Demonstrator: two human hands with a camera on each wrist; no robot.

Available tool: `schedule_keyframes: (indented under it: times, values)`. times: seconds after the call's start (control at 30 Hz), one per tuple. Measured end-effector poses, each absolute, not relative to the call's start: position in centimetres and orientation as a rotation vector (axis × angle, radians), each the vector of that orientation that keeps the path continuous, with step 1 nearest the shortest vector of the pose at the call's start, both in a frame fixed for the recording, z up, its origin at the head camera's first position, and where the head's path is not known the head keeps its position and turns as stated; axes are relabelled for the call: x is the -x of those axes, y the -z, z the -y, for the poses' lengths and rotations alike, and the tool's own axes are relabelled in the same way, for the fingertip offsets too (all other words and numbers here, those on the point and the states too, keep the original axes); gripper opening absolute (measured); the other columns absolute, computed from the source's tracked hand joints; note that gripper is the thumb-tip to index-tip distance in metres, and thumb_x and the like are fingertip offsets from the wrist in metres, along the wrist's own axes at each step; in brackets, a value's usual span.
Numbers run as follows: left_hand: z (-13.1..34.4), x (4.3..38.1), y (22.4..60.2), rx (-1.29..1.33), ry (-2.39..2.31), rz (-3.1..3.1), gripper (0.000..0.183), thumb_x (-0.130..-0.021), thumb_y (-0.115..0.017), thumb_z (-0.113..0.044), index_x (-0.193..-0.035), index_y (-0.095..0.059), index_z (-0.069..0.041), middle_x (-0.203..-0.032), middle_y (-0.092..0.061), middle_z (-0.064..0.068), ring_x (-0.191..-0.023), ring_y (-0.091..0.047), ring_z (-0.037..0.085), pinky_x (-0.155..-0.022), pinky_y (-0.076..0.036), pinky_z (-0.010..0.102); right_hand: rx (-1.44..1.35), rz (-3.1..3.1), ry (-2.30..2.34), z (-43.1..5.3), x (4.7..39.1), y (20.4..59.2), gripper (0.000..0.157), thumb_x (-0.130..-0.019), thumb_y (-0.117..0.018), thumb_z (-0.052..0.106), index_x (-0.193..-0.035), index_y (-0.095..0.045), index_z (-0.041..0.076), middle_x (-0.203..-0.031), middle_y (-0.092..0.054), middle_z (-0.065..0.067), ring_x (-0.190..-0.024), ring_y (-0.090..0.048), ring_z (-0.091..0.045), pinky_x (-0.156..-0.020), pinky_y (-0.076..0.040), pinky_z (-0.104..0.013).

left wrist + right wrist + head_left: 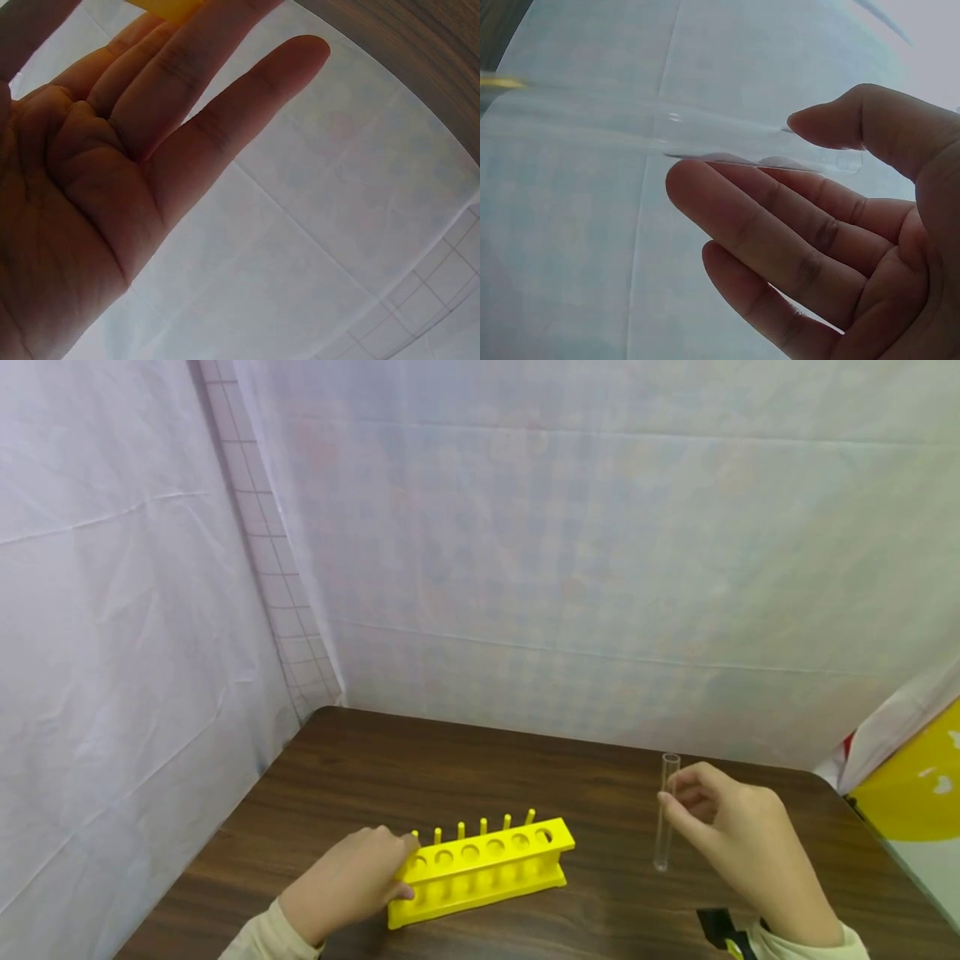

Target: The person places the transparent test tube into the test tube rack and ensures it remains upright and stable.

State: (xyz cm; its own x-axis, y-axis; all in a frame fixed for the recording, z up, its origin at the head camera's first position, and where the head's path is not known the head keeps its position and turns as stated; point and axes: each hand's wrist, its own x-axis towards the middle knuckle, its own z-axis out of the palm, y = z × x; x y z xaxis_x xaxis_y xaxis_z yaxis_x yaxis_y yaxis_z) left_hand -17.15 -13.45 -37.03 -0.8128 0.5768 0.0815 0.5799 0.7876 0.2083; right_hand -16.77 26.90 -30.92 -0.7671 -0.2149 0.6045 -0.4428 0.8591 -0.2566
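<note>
Head view: a light, steady pinch on the clear test tube (663, 831), kept near upright, should serve best, with the yellow rack (483, 863) braced against sliding. Right hand (738, 831) pinches tube, thumb against fingers, right of rack. Left hand (356, 872) grips rack's left end on the surface (465, 760), thumb in front.

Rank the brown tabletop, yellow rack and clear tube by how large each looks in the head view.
Largest to smallest, by apparent area:
1. Brown tabletop, running past the bottom edge
2. Yellow rack
3. Clear tube, much the slimmest
</note>
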Motion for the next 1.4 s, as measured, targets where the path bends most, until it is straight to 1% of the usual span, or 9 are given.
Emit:
schedule_keyframes:
  times: [0.1, 0.23, 0.33, 0.53, 0.77, 0.93, 1.1, 1.4]
  values:
    - [13.5, 17.1, 37.0, 0.958, 0.345, 2.943, 0.039, -0.078, -0.089, -0.025, -0.103, -0.071, -0.001, -0.081, -0.071, 0.007, -0.067, -0.067, 0.015, -0.058, -0.057, 0.026, -0.480, 2.430, -0.553, -26.7, 16.6, 30.7, 0.016, -0.086, -0.084, 0.008, -0.093, -0.070, 0.011, -0.081, -0.073, 0.004, -0.065, -0.068, -0.004, -0.058, -0.056, -0.019]
    - [13.5, 17.1, 36.9, 0.951, 0.346, 2.944, 0.038, -0.078, -0.089, -0.024, -0.102, -0.070, -0.001, -0.079, -0.070, 0.006, -0.065, -0.064, 0.014, -0.057, -0.055, 0.026, -0.487, 2.396, -0.600, -26.3, 16.2, 30.4, 0.017, -0.085, -0.083, 0.004, -0.094, -0.071, 0.011, -0.082, -0.073, 0.003, -0.068, -0.068, -0.003, -0.061, -0.053, -0.009]
    - [13.5, 17.1, 36.8, 0.941, 0.350, 2.953, 0.038, -0.079, -0.089, -0.024, -0.102, -0.070, -0.001, -0.079, -0.069, 0.005, -0.065, -0.063, 0.013, -0.056, -0.055, 0.026, -0.501, 2.371, -0.622, -26.1, 16.1, 30.4, 0.019, -0.083, -0.084, 0.002, -0.095, -0.071, 0.011, -0.082, -0.074, 0.003, -0.070, -0.067, 0.000, -0.063, -0.051, -0.006]
    - [13.5, 17.2, 36.8, 0.930, 0.348, 2.964, 0.039, -0.079, -0.089, -0.024, -0.104, -0.071, 0.000, -0.081, -0.070, 0.006, -0.067, -0.065, 0.015, -0.058, -0.056, 0.027, -0.542, 2.332, -0.633, -25.6, 16.2, 30.3, 0.025, -0.081, -0.085, -0.001, -0.099, -0.071, 0.011, -0.085, -0.075, 0.003, -0.072, -0.068, 0.000, -0.064, -0.052, -0.006]
    - [13.6, 17.2, 37.0, 0.927, 0.355, 2.962, 0.039, -0.079, -0.089, -0.023, -0.104, -0.070, 0.000, -0.076, -0.067, 0.004, -0.063, -0.060, 0.012, -0.055, -0.054, 0.025, -0.574, 2.327, -0.667, -25.0, 16.1, 30.2, 0.035, -0.083, -0.083, -0.004, -0.110, -0.065, 0.010, -0.086, -0.076, 0.004, -0.071, -0.069, 0.000, -0.065, -0.053, -0.009]
    - [13.6, 17.2, 37.1, 0.939, 0.363, 2.944, 0.037, -0.079, -0.090, -0.022, -0.101, -0.070, -0.001, -0.075, -0.067, 0.003, -0.061, -0.060, 0.011, -0.054, -0.053, 0.025, -0.587, 2.322, -0.672, -24.5, 16.0, 30.2, 0.034, -0.084, -0.082, -0.003, -0.109, -0.064, 0.010, -0.086, -0.075, 0.006, -0.072, -0.070, -0.001, -0.065, -0.053, -0.008]
    - [13.6, 17.3, 37.2, 0.962, 0.376, 2.927, 0.038, -0.078, -0.090, -0.023, -0.102, -0.070, 0.000, -0.077, -0.069, 0.005, -0.062, -0.060, 0.009, -0.055, -0.054, 0.023, -0.594, 2.324, -0.670, -24.2, 16.1, 30.3, 0.032, -0.085, -0.082, 0.000, -0.109, -0.064, 0.013, -0.085, -0.075, 0.009, -0.072, -0.070, -0.002, -0.066, -0.053, -0.009]
    - [13.6, 17.2, 37.3, 0.973, 0.399, 2.928, 0.034, -0.078, -0.090, -0.020, -0.099, -0.070, -0.002, -0.075, -0.067, 0.003, -0.060, -0.056, 0.006, -0.054, -0.052, 0.022, -0.612, 2.307, -0.671, -23.7, 16.4, 29.6, 0.034, -0.085, -0.082, -0.002, -0.110, -0.064, 0.011, -0.086, -0.076, 0.009, -0.074, -0.070, -0.002, -0.069, -0.053, -0.009]
